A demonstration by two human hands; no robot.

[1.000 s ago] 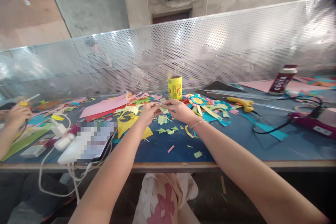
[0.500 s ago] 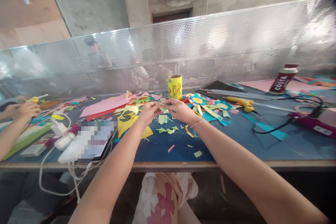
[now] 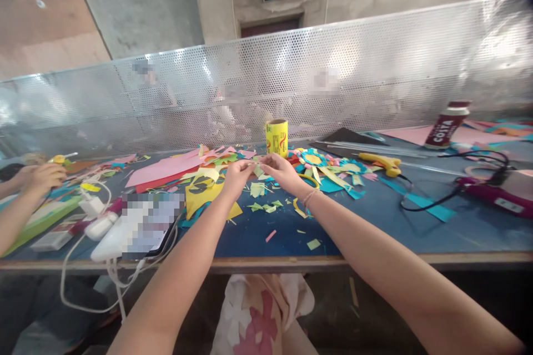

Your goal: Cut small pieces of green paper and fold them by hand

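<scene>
My left hand [image 3: 235, 176] and my right hand [image 3: 282, 171] meet over the middle of the blue table [image 3: 366, 222]. Both pinch a small pale green paper piece [image 3: 257, 168] between their fingertips. Green paper scraps [image 3: 263, 206] lie right under the hands. A yellow cut sheet [image 3: 206, 191] lies just left of my left hand. A yellow tape roll [image 3: 277, 137] stands upright behind the hands.
A yellow glue gun [image 3: 381, 162] with a black cord lies at right, near colourful paper flowers [image 3: 328, 169]. A brown bottle [image 3: 447, 125] stands far right. Pink paper [image 3: 166, 168], chargers and white cables [image 3: 104, 222] lie at left. Another person's hand [image 3: 39, 177] works at far left. A perforated metal screen [image 3: 375, 66] backs the table.
My hands have lifted slightly and drawn a little apart, still pinching the paper piece. The other person's hand at far left has shifted.
</scene>
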